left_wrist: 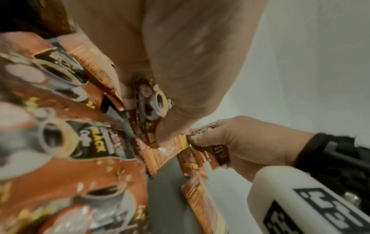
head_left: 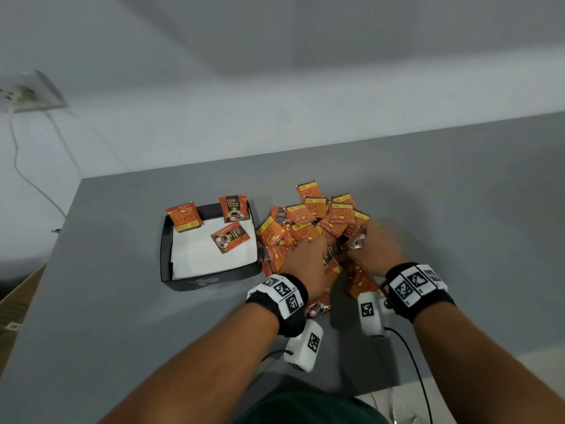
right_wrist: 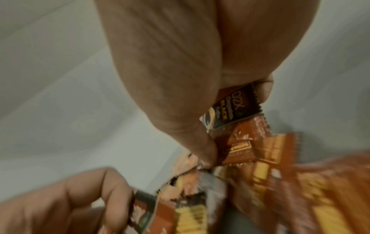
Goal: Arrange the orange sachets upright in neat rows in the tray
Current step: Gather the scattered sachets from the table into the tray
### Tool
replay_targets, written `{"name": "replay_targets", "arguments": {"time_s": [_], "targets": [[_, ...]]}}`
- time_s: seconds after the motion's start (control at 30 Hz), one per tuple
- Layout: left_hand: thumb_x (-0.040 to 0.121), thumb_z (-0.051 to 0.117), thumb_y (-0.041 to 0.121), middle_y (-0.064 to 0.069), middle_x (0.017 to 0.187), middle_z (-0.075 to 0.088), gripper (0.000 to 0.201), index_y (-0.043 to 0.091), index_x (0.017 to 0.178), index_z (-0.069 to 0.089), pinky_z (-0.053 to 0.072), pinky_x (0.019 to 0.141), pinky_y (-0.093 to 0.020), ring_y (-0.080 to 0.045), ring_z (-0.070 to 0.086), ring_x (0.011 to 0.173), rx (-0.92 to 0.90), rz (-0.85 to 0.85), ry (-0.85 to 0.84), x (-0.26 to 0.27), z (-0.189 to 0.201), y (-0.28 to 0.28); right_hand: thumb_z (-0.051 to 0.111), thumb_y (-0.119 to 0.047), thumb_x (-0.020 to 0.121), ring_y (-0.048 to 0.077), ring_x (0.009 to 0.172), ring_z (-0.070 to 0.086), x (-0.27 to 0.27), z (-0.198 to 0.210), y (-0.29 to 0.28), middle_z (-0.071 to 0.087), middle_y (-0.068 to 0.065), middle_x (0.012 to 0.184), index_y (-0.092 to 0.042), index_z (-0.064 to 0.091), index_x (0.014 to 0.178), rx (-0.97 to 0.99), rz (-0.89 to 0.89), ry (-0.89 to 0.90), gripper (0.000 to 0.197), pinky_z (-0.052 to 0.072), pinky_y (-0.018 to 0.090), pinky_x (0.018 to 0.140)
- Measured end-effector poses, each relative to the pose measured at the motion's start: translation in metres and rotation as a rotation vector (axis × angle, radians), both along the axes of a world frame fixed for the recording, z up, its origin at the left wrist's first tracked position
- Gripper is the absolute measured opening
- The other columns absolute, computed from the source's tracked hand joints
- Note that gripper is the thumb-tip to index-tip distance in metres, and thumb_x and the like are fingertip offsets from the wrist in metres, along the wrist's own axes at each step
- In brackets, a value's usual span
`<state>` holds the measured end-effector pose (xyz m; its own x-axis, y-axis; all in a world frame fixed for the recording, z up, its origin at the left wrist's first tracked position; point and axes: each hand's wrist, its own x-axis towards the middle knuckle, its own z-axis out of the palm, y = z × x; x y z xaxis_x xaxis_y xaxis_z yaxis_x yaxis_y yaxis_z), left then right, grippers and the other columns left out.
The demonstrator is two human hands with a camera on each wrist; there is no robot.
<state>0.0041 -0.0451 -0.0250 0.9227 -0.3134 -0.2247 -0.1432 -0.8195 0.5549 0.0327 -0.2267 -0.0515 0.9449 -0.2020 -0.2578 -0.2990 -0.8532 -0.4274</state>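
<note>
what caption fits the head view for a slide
Both hands gather orange sachets from the pile beside a black tray holding three sachets.

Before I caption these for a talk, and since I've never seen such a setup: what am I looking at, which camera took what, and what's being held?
No machine here: a person works with bare hands, with cameras strapped at the wrists. The wide picture comes from a head camera; the two close ones look along each hand.

On the grey table stands a black tray lined with white paper, holding three orange coffee sachets: two lean upright against its far wall, one lies flat. Beside it is a loose heap of the same sachets.

The left hand grips a sachet from the heap; the right hand holds several gathered together.
</note>
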Motion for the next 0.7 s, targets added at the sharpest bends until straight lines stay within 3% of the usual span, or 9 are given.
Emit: {"name": "replay_targets", "arguments": {"time_s": [0.07,0.13,0.23,0.37,0.47,0.53,0.6,0.67,0.7], "targets": [[0.076,0.073,0.006,0.0,0.095,0.056,0.031,0.021,0.089,0.048,0.048,0.066,-0.035,-0.022,0.053,0.087,-0.074,0.042,0.0,0.005,0.003,0.004,0.077,-0.037,0.076,0.021,0.088,0.062,0.009,0.009,-0.002,0.062,0.001,0.094,-0.019,0.054,0.099,0.137,0.008,-0.04,0.038,0.046,0.027,0.064],[0.076,0.076,0.01,0.003,0.099,0.061,0.025,0.019,0.088,0.057,0.053,0.074,-0.034,-0.019,0.057,0.092,-0.15,0.097,0.014,0.011,0.008,0.009,0.077,-0.029,0.083,0.016,0.071,0.059,0.02,0.024,-0.002,0.062,0.002,0.079,-0.015,0.057,0.083,0.26,-0.003,-0.079,0.024,0.038,0.024,0.055],[0.087,0.07,0.021,0.001,0.096,0.067,0.01,0.012,0.09,0.067,0.051,0.07,-0.026,-0.012,0.059,0.083,-0.246,0.172,0.016,0.02,0.017,0.016,0.073,-0.025,0.087,0.016,0.05,0.048,0.044,0.039,-0.004,0.054,0.004,0.057,-0.012,0.054,0.063,0.322,-0.007,-0.143,0.033,0.039,0.026,0.052],[0.091,0.061,0.012,0.008,0.093,0.059,0.009,0.016,0.099,0.061,0.041,0.054,-0.01,-0.002,0.055,0.074,-0.282,0.246,0.036,0.036,0.024,0.022,0.077,-0.023,0.081,0.015,0.043,0.037,0.075,0.034,0.007,0.043,0.001,0.049,-0.013,0.044,0.055,0.235,-0.044,-0.095,0.043,0.033,0.02,0.037],[0.084,0.066,0.008,0.0,0.099,0.059,0.04,0.022,0.116,0.046,0.055,0.065,-0.028,-0.016,0.063,0.08,-0.313,0.338,0.045,0.052,0.027,0.024,0.08,-0.048,0.075,0.014,0.053,0.048,0.088,0.026,0.022,0.052,0.0,0.057,-0.011,0.06,0.058,0.012,0.024,0.067,0.046,0.032,0.024,0.044],[0.081,0.064,0.004,-0.009,0.105,0.065,0.055,0.019,0.129,0.042,0.06,0.073,-0.038,-0.027,0.067,0.089,-0.306,0.388,0.081,0.067,0.024,0.024,0.076,-0.06,0.076,0.019,0.075,0.061,0.096,0.013,0.026,0.063,0.001,0.077,-0.013,0.073,0.086,-0.129,0.063,0.13,0.048,0.041,0.023,0.057],[0.083,0.062,0.004,-0.011,0.099,0.068,0.036,0.009,0.117,0.053,0.06,0.07,-0.037,-0.031,0.069,0.089,-0.243,0.371,0.104,0.081,0.024,0.023,0.073,-0.056,0.08,0.028,0.1,0.064,0.098,0.005,0.029,0.068,0.006,0.102,-0.011,0.069,0.093,-0.18,0.04,0.125,0.048,0.045,0.029,0.077],[0.086,0.06,0.009,-0.013,0.093,0.07,0.014,0.003,0.098,0.063,0.061,0.071,-0.039,-0.032,0.07,0.089,-0.138,0.329,0.07,0.093,0.028,0.021,0.07,-0.047,0.084,0.029,0.101,0.064,0.095,0.002,0.03,0.07,0.008,0.104,-0.015,0.058,0.073,-0.239,0.016,0.08,0.036,0.045,0.033,0.079],[0.089,0.06,0.011,-0.014,0.097,0.07,0.014,0.002,0.098,0.064,0.06,0.077,-0.041,-0.032,0.069,0.092,-0.084,0.308,0.055,0.098,0.03,0.019,0.071,-0.041,0.084,0.029,0.099,0.064,0.094,0.001,0.03,0.07,0.009,0.102,-0.017,0.053,0.069,-0.243,-0.004,0.057,0.034,0.046,0.033,0.08]]}}
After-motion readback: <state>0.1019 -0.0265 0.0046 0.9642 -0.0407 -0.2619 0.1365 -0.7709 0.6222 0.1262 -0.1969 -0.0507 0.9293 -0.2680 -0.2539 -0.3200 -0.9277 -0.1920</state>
